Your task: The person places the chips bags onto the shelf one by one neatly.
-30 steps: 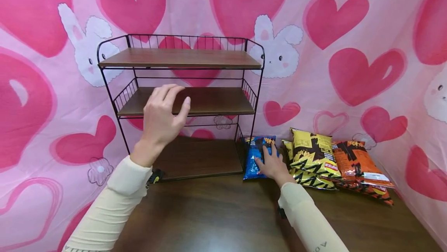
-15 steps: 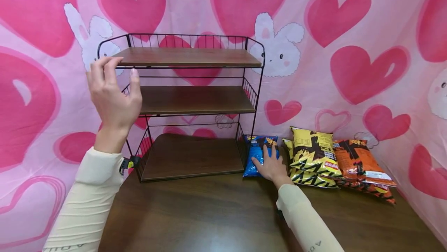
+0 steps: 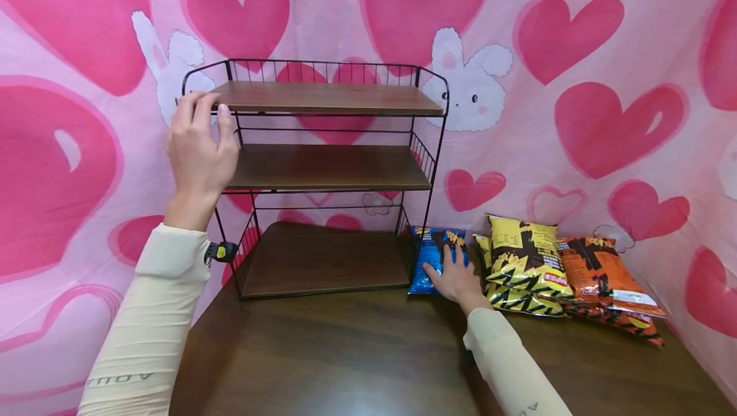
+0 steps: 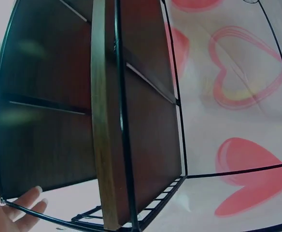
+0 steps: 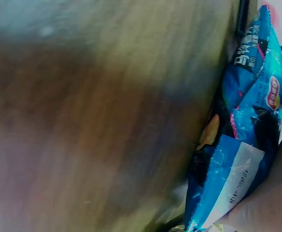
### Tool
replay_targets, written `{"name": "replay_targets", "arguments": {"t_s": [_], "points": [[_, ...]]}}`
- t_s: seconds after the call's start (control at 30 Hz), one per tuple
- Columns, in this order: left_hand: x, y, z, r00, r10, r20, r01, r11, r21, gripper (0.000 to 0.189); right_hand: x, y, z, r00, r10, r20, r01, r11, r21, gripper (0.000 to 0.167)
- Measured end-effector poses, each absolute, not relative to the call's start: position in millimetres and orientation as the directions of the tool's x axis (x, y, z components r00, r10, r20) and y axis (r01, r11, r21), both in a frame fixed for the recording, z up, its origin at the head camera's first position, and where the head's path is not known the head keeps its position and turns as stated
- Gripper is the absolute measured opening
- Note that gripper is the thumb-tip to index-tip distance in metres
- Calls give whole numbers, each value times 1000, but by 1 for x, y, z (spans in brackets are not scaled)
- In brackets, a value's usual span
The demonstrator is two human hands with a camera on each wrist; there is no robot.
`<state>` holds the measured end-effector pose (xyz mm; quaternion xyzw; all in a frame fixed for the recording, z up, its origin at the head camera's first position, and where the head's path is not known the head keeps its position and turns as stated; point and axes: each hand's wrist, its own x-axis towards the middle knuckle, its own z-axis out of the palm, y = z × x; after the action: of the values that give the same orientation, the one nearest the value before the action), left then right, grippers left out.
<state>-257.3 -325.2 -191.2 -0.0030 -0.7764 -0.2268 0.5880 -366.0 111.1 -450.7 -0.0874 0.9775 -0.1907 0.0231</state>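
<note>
My left hand [image 3: 203, 147] is at the top left corner of a three-tier shelf rack [image 3: 331, 187] with brown boards and black wire sides. In the left wrist view its fingertips [image 4: 31, 198] curl round the side rail of the rack [image 4: 105, 159]; the thumb is mostly out of frame. My right hand [image 3: 460, 280] rests with spread fingers on a blue bag of chips [image 3: 425, 262], which lies against the rack's lower right side. In the right wrist view the blue bag [image 5: 242, 130] stands beside the palm; the fingertips are hidden.
Yellow chip bags [image 3: 521, 253] are stacked right of the blue one, with orange chip bags [image 3: 599, 269] beside them. All lie on a dark brown table [image 3: 334, 352]. A pink heart-patterned cloth [image 3: 535, 147] hangs behind and to both sides.
My left hand has moved left from in front of the middle shelf to the rack's top left corner. The right hand stays on the blue bag; the view has shifted slightly.
</note>
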Motion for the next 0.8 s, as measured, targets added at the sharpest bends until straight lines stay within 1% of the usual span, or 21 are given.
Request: {"name": "replay_targets", "arguments": {"t_s": [0.13,0.27,0.4,0.53,0.6,0.8], "points": [[-264,-323,-188,-303,-263,916,313,880,357,45,-367,115,-445,-985,-172,-23,-151,912,-381,92],[-267,-321,-186,-300,-262,918,316,880,354,45,-367,115,-438,-983,-180,-47,-148,912,-382,91],[-267,-323,-186,-298,-256,920,309,885,347,47,-367,113,-436,-981,-182,-69,-143,915,-378,92],[-266,-327,-184,-284,-247,927,306,892,331,47,-368,109,-436,-981,-181,-71,-141,914,-379,94],[-265,-330,-182,-275,-235,932,293,903,314,46,-370,107,-435,-981,-184,-66,-146,914,-378,94],[-268,-329,-171,-276,-185,943,247,935,255,46,-372,108,-436,-982,-180,-61,-144,912,-384,94]]}}
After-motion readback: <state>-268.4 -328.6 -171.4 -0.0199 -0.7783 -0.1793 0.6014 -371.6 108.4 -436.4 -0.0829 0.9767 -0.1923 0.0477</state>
